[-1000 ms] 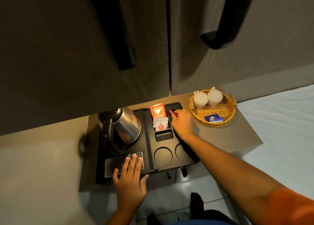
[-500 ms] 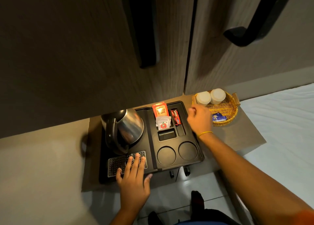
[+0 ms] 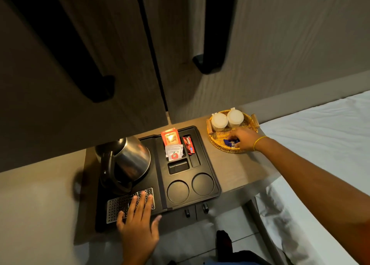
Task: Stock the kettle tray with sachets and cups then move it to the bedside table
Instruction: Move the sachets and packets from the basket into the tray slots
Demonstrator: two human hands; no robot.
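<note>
Sachet stocking, mid-step: right hand [image 3: 243, 139] in the wicker basket [image 3: 218, 142], fingers curled onto the blue sachet [image 3: 231, 143].

Pinch not confirmed, fingertips hide the contact. Left hand [image 3: 138, 220] flat and open on the kettle tray [image 3: 208, 160] at the table's near edge. Next: lift sachet to a free slot. Cups [image 3: 227, 120] not yet moved; cup wells empty. Sachet print unreadable.

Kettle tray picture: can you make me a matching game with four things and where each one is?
Things:
1. kettle
2. blue sachet
3. white cups
4. left hand

Places:
A. upside down at the back of the wicker basket
B. flat on the metal grille
C. under the right hand
D. left side of the black tray

Pairs: 1-D, 2-C, 3-A, 4-B
</note>
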